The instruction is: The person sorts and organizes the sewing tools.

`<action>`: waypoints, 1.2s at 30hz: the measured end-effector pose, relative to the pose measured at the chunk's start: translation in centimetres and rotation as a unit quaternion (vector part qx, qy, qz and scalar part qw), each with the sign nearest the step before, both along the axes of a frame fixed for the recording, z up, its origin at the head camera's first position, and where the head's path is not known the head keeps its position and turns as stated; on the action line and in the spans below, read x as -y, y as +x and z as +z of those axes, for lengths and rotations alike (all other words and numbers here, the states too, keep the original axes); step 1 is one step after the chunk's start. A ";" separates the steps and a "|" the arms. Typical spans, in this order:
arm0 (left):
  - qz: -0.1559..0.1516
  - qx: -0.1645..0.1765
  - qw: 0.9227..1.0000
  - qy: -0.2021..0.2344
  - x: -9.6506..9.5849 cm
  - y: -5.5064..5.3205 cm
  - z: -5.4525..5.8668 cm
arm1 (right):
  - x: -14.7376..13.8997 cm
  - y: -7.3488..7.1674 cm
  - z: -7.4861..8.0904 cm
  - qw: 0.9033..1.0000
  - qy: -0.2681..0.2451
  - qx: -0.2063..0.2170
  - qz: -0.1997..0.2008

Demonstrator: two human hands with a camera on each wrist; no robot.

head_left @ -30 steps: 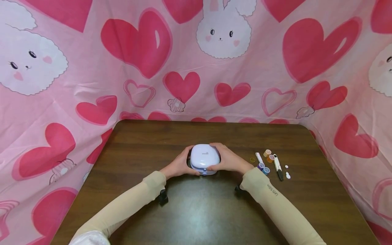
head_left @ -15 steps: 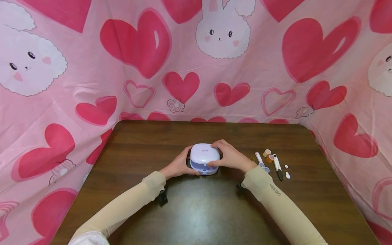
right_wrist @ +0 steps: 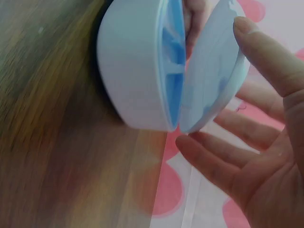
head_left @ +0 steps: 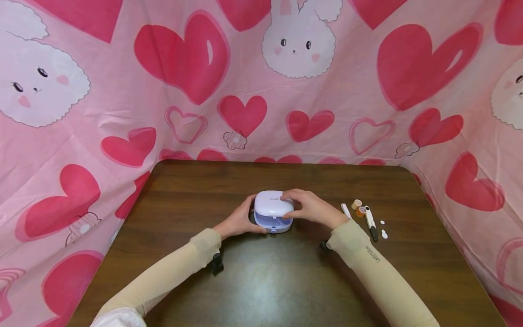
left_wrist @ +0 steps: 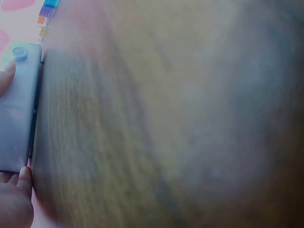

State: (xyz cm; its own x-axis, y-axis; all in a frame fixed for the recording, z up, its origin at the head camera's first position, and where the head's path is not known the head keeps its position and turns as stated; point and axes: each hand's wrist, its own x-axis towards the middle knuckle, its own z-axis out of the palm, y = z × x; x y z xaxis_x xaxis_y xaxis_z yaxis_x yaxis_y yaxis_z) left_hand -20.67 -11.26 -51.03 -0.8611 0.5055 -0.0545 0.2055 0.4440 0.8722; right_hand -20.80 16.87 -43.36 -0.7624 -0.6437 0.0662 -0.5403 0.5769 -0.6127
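Note:
A small white plastic box [head_left: 282, 229] with rounded corners stands on the table, its hinged lid [head_left: 269, 205] raised part way. My left hand [head_left: 240, 221] grips the base from the left side, thumb at the front and fingers behind. From the right, my right hand [head_left: 312, 208] holds the lid, its thumb [right_wrist: 266, 54] at the lid's front edge and the other fingers spread over the outside. The right wrist view shows a blue-tinted divided interior [right_wrist: 173, 80] between base and lid. In the left wrist view only the box's front wall [left_wrist: 19, 114] shows.
Right of the box lie two thread spools [head_left: 357, 204], a white strip-like item [head_left: 345, 210], a slim white tool with a black end [head_left: 370, 222] and small white pieces [head_left: 384, 234]. My right sleeve covers part of this group. A patterned pink cloth [head_left: 245, 68] hangs behind the table.
The lid has swung up and back from nearly closed, showing the inside. My right hand has risen with it and its forearm shifted right, hiding the blue and purple spools. My left hand stays put.

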 end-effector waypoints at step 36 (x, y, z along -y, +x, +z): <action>-0.005 -0.012 1.000 0.006 0.2 -0.3 -0.4 | -0.4 -2.7 -0.7 0.950 -0.238 -0.004 -0.203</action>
